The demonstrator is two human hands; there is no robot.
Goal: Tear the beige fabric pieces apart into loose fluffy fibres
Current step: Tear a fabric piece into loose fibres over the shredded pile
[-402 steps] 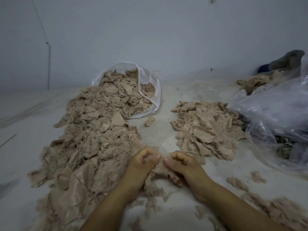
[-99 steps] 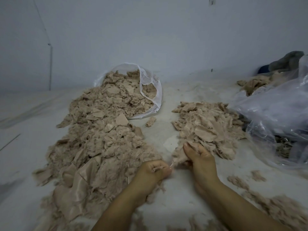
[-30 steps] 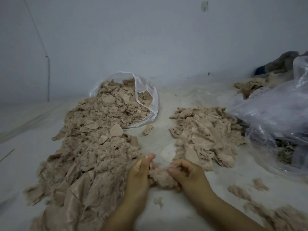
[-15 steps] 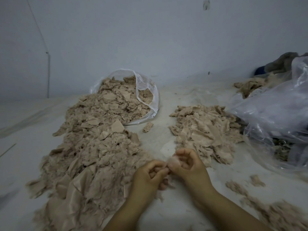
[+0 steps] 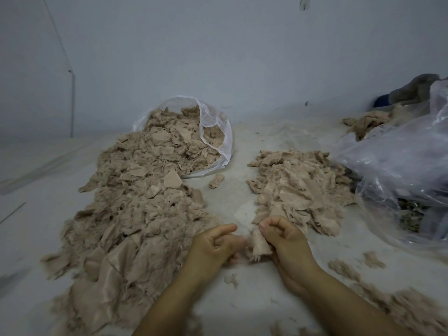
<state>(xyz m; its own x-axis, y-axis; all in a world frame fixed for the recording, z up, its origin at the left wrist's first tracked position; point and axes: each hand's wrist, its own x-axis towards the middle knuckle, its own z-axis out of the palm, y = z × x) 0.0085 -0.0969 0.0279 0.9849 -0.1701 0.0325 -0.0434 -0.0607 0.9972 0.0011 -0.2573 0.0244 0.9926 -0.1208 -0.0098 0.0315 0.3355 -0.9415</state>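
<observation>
1. Fingers of both hands curled; right hand (image 5: 284,241) pinches a small beige fabric piece (image 5: 260,243) between thumb and fingers, frayed fibres hanging from its near edge.
2. Left hand (image 5: 213,246) curled at the piece's left edge, fingertips touching its fluff; blur there, grip on it looks likely but not sharp.
3. Piece held near centre, just above the pale floor (image 5: 242,287).
4. Big fluffy heap (image 5: 135,214) on left, spilling from a clear plastic bag (image 5: 215,132) at far centre-left.
5. Smaller pile of fabric pieces (image 5: 298,187) right of centre, just beyond right hand.
6. One loose scrap (image 5: 216,181) between the two piles.
7. Crumpled clear plastic sheeting (image 5: 400,161) far right; more beige fabric (image 5: 366,122) behind it.
8. Fibre tufts (image 5: 349,272) scattered near right.
9. No readable writing, labels or brands.
</observation>
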